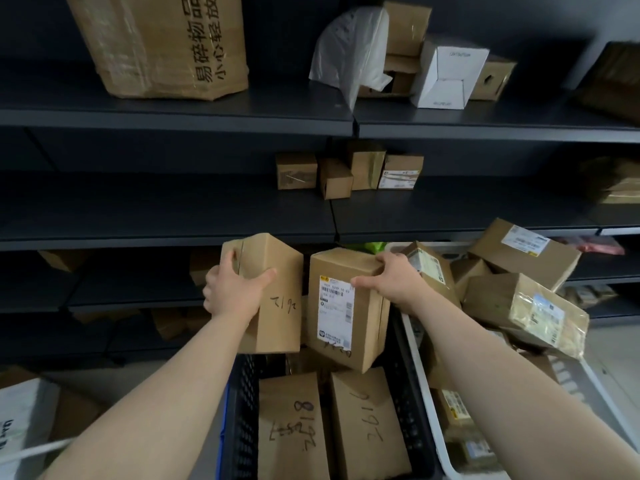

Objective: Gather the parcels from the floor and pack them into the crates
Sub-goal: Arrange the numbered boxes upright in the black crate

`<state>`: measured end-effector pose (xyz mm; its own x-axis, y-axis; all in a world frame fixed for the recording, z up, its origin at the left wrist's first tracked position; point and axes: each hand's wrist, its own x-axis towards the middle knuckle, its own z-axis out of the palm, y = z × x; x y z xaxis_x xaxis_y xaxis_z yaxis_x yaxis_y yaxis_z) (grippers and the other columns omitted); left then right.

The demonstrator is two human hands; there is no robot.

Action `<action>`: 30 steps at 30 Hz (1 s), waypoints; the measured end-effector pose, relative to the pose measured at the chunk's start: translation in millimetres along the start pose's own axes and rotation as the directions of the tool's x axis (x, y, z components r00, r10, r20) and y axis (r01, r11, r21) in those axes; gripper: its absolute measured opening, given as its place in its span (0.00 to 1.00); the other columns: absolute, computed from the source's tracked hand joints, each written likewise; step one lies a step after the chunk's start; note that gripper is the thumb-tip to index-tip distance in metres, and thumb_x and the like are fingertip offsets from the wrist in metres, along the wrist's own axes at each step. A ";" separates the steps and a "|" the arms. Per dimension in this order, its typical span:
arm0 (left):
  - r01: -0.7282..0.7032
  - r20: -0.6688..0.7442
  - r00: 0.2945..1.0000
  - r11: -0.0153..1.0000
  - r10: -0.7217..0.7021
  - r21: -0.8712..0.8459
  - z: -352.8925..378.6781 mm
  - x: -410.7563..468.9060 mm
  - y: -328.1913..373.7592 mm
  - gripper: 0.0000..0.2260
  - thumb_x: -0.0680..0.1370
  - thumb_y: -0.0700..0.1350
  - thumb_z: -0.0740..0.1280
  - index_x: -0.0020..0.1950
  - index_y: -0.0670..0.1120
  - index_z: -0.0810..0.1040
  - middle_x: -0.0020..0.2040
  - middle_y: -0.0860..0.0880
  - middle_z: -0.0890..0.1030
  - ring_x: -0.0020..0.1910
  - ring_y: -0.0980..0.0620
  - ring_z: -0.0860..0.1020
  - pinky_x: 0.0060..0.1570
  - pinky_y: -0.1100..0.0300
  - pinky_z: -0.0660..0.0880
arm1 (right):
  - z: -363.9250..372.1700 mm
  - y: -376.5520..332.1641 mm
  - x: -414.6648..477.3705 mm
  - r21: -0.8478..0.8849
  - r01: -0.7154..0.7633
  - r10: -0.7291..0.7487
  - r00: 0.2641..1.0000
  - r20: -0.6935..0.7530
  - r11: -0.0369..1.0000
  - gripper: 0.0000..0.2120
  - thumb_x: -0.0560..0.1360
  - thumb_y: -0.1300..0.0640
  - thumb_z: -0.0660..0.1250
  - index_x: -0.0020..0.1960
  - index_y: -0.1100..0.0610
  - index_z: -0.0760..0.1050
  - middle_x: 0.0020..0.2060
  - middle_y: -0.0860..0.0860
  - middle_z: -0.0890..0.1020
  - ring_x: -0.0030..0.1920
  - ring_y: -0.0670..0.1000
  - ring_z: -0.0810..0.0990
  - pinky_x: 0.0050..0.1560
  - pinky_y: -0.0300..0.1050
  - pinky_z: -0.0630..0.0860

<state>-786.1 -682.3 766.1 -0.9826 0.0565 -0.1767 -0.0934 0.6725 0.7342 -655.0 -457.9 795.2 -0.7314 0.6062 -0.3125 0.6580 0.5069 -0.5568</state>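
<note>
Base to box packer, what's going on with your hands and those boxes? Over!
Left hand grips plain box, right hand grips labelled box. Both held over black crate. Two parcels already lie inside; tight fit.

Shelves [173,112] at back; large box [156,43] on top shelf, left; bag [346,53] and cartons [450,74] on top shelf, right; small boxes [346,171] clustered on middle shelf, centre. Before the shelves: left crate [242,427] just beside right crate [426,393]; two parcels [291,427] side by side in left crate; above them, left parcel [277,317] in left hand [235,289], right parcel [346,327] in right hand [391,278]; heaped parcels [519,306] in right crate.
</note>
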 end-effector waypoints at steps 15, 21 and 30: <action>0.111 0.037 0.994 0.983 -0.107 -0.147 -3.3 37.7 -11.4 0.43 0.63 0.66 0.73 0.74 0.63 0.58 0.68 0.46 0.67 0.65 0.40 0.69 0.63 0.37 0.68 | 55.7 -7.7 77.1 -0.322 0.027 0.049 0.973 0.224 0.946 0.42 0.72 0.44 0.73 0.79 0.55 0.58 0.77 0.58 0.56 0.70 0.61 0.70 0.68 0.52 0.70; 0.171 0.107 0.983 0.964 -0.152 -0.204 -4.0 44.5 -12.2 0.49 0.53 0.71 0.69 0.73 0.66 0.58 0.66 0.49 0.68 0.64 0.42 0.70 0.62 0.37 0.70 | 67.5 5.0 92.3 -0.466 0.070 -0.062 0.998 0.032 0.882 0.30 0.78 0.64 0.59 0.77 0.51 0.60 0.74 0.59 0.61 0.69 0.62 0.68 0.62 0.55 0.73; 0.170 0.131 0.981 0.960 -0.143 -0.222 6.6 42.9 -12.3 0.48 0.53 0.70 0.71 0.72 0.66 0.59 0.67 0.49 0.69 0.63 0.43 0.71 0.62 0.38 0.71 | 93.8 18.1 77.5 -0.567 0.060 -0.088 0.996 -0.022 0.822 0.36 0.75 0.69 0.63 0.78 0.55 0.54 0.77 0.64 0.45 0.72 0.63 0.62 0.62 0.50 0.74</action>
<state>-826.1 -683.3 745.1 -0.9295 0.0559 -0.3647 -0.2923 0.4914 0.8204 -716.6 -459.2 688.8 -0.7825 0.5724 -0.2453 0.5980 0.8005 -0.0399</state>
